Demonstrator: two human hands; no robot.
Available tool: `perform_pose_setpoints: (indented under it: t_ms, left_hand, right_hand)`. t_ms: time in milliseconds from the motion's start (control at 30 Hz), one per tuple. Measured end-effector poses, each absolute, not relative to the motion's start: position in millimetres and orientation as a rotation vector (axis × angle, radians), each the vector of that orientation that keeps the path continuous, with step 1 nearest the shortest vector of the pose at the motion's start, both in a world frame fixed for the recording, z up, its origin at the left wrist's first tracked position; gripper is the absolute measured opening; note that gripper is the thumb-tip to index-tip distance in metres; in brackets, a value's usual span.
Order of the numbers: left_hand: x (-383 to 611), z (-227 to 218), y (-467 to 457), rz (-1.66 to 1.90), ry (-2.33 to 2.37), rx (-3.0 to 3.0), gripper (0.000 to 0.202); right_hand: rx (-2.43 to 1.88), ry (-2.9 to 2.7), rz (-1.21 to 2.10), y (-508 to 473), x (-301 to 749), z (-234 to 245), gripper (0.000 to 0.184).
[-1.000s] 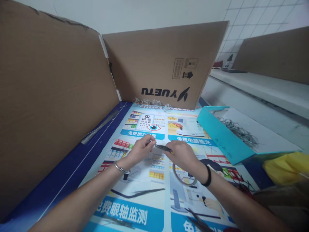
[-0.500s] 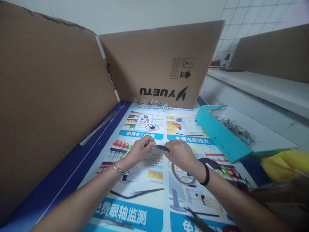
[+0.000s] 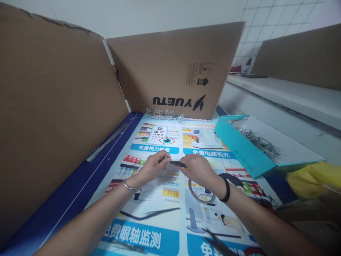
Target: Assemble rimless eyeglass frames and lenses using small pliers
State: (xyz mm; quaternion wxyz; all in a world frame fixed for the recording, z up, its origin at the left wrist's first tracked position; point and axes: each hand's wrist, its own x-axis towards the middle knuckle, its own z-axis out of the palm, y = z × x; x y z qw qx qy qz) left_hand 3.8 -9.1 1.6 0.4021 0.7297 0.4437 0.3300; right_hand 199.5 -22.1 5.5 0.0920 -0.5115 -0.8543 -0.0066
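Observation:
My left hand (image 3: pixel 153 167) is closed in a pinch on a thin wire piece too small to make out, just above the printed poster (image 3: pixel 160 199). My right hand (image 3: pixel 198 169) is closed round small dark pliers (image 3: pixel 178 164), whose tip points left and meets the left fingers. A loop of wire (image 3: pixel 198 193) lies on the poster under my right wrist. A silver bracelet is on my left wrist, a black band on my right.
Cardboard walls (image 3: pixel 53 106) stand at left and at the back (image 3: pixel 173 71). A teal box lid (image 3: pixel 247 149) with tangled wire pieces (image 3: pixel 257 140) lies at right. Something yellow (image 3: pixel 311 177) sits at far right. Wire scraps (image 3: pixel 165 113) lie by the back wall, dark tools (image 3: pixel 218 243) near the front edge.
Both hands stay together in the same pinch; the view has shifted slightly, nothing else has visibly moved.

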Motion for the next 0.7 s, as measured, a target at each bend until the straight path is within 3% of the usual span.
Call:
perform_pose_setpoints:
  t_ms: [700]
  left_hand:
    - [-3.1, -2.6, -3.4, 0.754, 0.920, 1.811, 0.017]
  right_hand:
    - [-1.466, -2.566, 0.051, -20.6, 203.0, 8.4, 0.016]
